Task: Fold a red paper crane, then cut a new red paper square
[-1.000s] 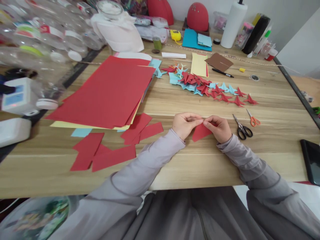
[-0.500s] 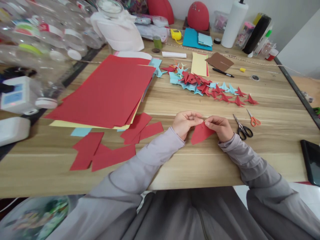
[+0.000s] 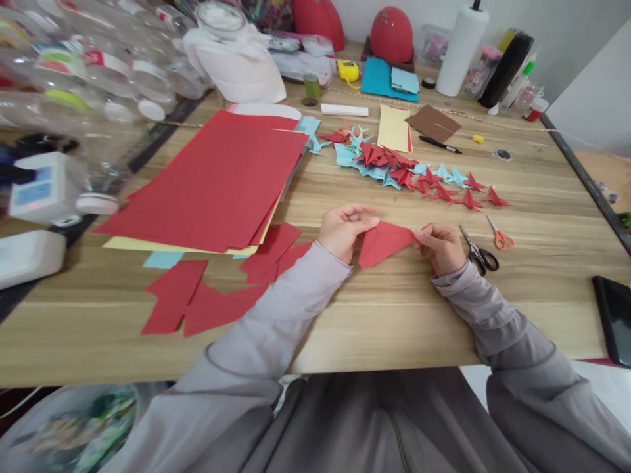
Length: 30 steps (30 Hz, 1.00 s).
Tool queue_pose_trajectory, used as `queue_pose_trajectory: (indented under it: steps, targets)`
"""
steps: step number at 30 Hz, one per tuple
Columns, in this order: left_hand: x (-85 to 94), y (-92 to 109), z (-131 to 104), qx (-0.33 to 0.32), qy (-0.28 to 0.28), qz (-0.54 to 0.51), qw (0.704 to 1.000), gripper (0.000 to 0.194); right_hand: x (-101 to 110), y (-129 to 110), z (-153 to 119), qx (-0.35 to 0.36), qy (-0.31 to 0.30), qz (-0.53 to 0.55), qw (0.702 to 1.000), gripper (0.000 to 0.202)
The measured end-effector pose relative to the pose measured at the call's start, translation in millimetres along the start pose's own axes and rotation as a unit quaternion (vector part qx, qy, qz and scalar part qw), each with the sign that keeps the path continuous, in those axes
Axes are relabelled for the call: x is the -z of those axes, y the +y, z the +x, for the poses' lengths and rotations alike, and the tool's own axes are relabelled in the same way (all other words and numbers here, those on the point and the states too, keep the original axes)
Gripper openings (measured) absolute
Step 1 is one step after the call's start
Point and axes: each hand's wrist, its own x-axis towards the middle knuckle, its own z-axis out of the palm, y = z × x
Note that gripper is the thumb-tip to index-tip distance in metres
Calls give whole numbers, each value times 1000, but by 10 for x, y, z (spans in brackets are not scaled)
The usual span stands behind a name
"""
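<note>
Lg. red sheets (image 3: pixel 207 184) lie stacked at L on a wood tabletop (image 3: pixel 384 335), w/ loose red pieces (image 3: pixel 172 295) spread nearby, prob. for easy reach. L hand (image 3: pixel 340 231) pinches the upper L corner of a folded red paper (image 3: pixel 387 243); R hand (image 3: pixel 441 248) grips its R tip w/ thumb & fingers, likely so the piece is spread flat btwn them. Can't tell if its lower edge touches the table. Folded paper figures (image 3: pixel 401 176) sit beyond, apparently clear of the handwork. Black-handled scissors (image 3: pixel 476 251) & orange-handled scissors (image 3: pixel 501 238) lie at R, presumably handy.
</note>
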Motion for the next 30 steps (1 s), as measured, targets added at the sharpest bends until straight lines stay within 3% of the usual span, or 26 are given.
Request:
queue_pose_trajectory:
  steps: [3, 11, 16, 19, 24, 30]
  targets:
    - [4, -2, 3, -2, 10, -7, 1000, 37, -13, -13, -3, 6, -1, 18, 1000, 32]
    - [-108, -146, -108, 23, -14, 2, 1000, 42, -94, -35, -62, 51, -60, -110, 991, 35]
    - [-93, -161, -121, 96, -114, 54, 987, 43, -34, 6, -17, 3, 6, -32, 999, 31]
    - [-99, -168, -132, 113, -169, 86, 975, 45, -24, 8, -4, 3, 12, -40, 999, 32]
    - [-121, -154, -151, 74, -131, 93, 984, 45, -43, -43, -25, 21, -20, -96, 995, 36]
    - [-137, -157, -162, 68, -135, 118, 981, 44, -49, -81, -52, 24, -67, -152, 986, 40]
